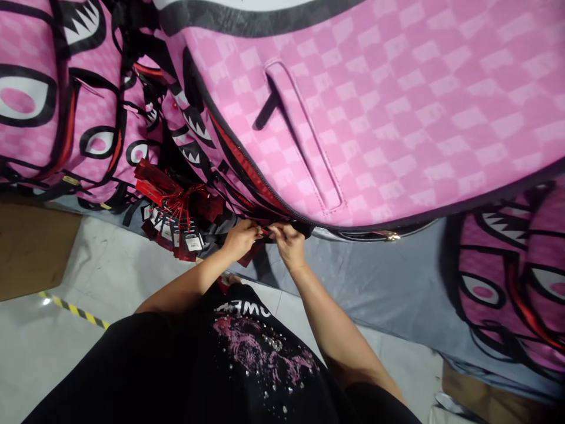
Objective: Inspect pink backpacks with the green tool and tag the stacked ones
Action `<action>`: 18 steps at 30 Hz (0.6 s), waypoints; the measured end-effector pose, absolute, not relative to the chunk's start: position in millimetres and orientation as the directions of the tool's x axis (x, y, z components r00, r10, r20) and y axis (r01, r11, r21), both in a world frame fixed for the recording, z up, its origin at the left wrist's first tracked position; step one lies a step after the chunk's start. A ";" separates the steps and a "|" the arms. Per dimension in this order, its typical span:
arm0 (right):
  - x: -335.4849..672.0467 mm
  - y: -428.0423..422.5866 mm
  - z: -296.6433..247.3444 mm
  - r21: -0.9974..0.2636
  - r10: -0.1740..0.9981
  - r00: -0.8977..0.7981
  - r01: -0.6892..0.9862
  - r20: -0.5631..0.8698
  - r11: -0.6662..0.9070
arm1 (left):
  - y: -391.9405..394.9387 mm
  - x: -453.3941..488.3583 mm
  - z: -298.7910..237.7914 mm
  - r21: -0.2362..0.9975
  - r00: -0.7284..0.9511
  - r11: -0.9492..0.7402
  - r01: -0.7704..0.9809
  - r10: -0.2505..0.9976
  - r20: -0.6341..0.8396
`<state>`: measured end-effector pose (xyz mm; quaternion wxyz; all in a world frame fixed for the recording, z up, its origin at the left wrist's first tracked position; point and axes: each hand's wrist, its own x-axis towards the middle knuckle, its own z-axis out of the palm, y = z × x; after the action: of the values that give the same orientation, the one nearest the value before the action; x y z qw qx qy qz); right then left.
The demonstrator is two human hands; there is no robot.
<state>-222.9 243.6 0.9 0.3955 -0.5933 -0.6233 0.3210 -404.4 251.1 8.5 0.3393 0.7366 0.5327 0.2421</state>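
Note:
A large pink checkered bag point(388, 106) with a black zipper edge fills the upper right of the head view. My left hand point(241, 237) and my right hand point(288, 240) meet at its lower edge, both pinched closed on the dark zipper edge point(265, 231) of the bag. A bunch of red and black hang tags point(176, 218) on red strings dangles just left of my left hand. What exactly sits between the fingertips is too small to make out.
More pink bags with cartoon eyes and teeth lie at the left point(48, 100) and lower right point(512, 282) on a grey cloth point(375, 277). Brown cardboard point(30, 247) sits at the left. The white floor carries a yellow-black tape line point(75, 309).

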 end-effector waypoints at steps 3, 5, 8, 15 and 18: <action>-215.1 250.1 -1.6 -0.861 0.992 -0.060 0.493 0.108 0.123 | 248.8 -403.6 13.3 0.748 0.377 -0.284 0.600 0.925 0.049; -210.2 251.5 -1.0 -0.860 0.989 -0.115 0.489 0.098 0.142 | 248.5 -401.3 16.0 0.746 0.369 -0.304 0.592 0.926 0.085; -204.7 250.8 2.9 -0.872 0.982 -0.176 0.469 0.064 0.141 | 248.9 -393.5 13.1 0.774 0.342 -0.297 0.560 0.933 0.111; -197.3 255.4 4.6 -0.926 0.980 -0.180 0.377 -0.080 -0.007 | 254.3 -377.4 -6.7 0.865 0.231 -0.187 0.465 0.969 0.085; -193.4 258.1 3.4 -0.932 0.965 -0.230 0.360 -0.129 -0.039 | 254.8 -385.6 -3.5 0.859 0.279 -0.231 0.458 0.954 0.108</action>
<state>-193.4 258.1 3.4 0.3133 -0.5356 -0.6182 0.4825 -385.6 254.8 -3.5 0.3698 0.7090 0.4978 0.3357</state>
